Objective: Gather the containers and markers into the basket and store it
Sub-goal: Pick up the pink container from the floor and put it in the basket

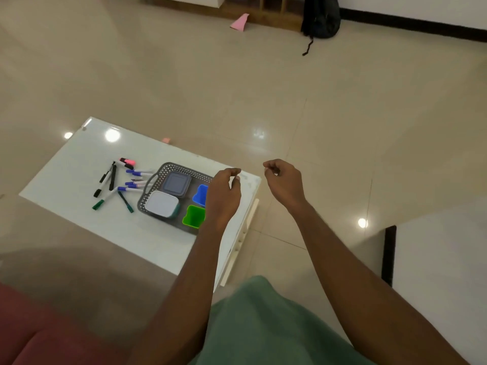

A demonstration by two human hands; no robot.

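A grey perforated basket (158, 175) stands on a white low table (79, 196). Inside it are a grey lidded box (176, 184), a white-lidded teal box (161, 203), a blue cup (200, 195) and a green cup (194, 216). Several markers (123, 184) lie scattered on the table left of the basket, blue, black and green capped, with a pink highlighter (127, 162) among them. My left hand (223, 196) hovers over the basket's right end, fingers loosely curled, holding nothing. My right hand (283, 180) hangs beyond the table's right edge, also loosely curled and empty.
Glossy beige floor tiles surround the table. A black backpack (320, 17) leans against a wooden shelf at the far wall, with a pink paper (240, 22) nearby. A red seat (39, 333) is at lower left. My green-clad lap (263, 325) is below.
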